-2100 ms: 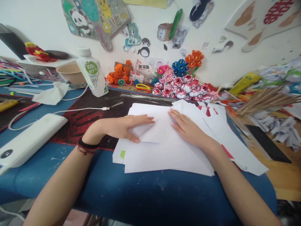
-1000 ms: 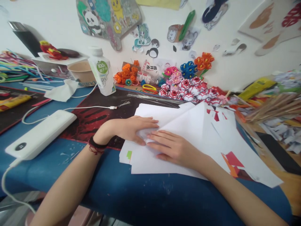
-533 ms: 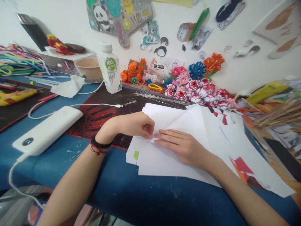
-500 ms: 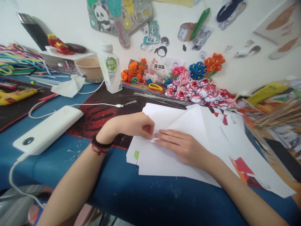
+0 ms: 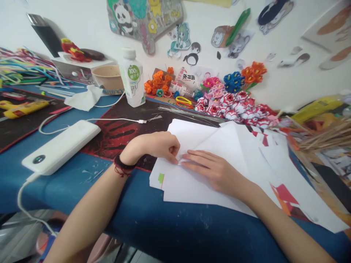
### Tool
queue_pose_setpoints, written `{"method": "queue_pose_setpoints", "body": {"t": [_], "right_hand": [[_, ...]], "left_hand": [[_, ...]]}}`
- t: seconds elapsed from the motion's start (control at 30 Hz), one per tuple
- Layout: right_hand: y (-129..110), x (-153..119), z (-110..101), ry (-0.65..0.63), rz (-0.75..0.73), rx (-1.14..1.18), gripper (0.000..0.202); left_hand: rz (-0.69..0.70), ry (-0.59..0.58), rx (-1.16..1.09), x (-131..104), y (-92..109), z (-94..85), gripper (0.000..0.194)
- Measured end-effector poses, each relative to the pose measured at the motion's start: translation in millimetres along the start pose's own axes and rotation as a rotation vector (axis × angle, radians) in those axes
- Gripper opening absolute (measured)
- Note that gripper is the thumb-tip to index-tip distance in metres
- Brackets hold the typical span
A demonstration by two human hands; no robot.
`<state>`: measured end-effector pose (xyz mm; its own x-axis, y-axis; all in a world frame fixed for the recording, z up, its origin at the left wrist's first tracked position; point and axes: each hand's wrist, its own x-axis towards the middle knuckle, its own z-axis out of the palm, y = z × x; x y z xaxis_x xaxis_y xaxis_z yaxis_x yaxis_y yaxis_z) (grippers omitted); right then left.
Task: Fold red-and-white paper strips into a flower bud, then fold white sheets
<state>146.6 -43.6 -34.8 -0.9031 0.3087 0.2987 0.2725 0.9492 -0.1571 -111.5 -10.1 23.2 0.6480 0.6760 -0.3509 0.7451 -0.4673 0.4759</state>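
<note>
White paper sheets lie in a loose stack on the desk, and the top sheet has a folded, creased flap. At the sheet's left corner, my left hand is closed with fingers curled and thumb and forefinger pinching the paper's tip. My right hand lies flat on the sheet, fingers stretched out toward the left hand, its fingertips close to the pinched corner. The very tip of the paper is partly hidden by the fingers.
A white power bank with a cable lies left. Behind stand a white bottle and a paper bowl. Thin wires lie behind the papers, near red-and-white craft flowers. Cut paper scraps lie right.
The view has shifted slightly, so the scene sits a little further right. Both hands keep nearly the same place on the paper, the left fingers still at the corner.
</note>
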Motion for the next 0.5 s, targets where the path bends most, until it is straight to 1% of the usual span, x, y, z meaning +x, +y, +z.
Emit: {"method": "queue_pose_setpoints", "body": {"t": [0.17, 0.3, 0.5], "right_hand": [[-0.7, -1.4, -0.4, -0.011, 0.011, 0.002, 0.068], [-0.9, -0.9, -0.2, -0.006, 0.017, 0.008, 0.064], [-0.7, -0.5, -0.7, 0.001, 0.014, 0.011, 0.063]], "left_hand": [[-0.037, -0.002, 0.026, -0.3, -1.0, 0.8, 0.02], [-0.04, -0.01, 0.029, -0.3, -0.2, 0.8, 0.021], [-0.053, -0.016, 0.039, -0.5, 2.1, 0.5, 0.02]]}}
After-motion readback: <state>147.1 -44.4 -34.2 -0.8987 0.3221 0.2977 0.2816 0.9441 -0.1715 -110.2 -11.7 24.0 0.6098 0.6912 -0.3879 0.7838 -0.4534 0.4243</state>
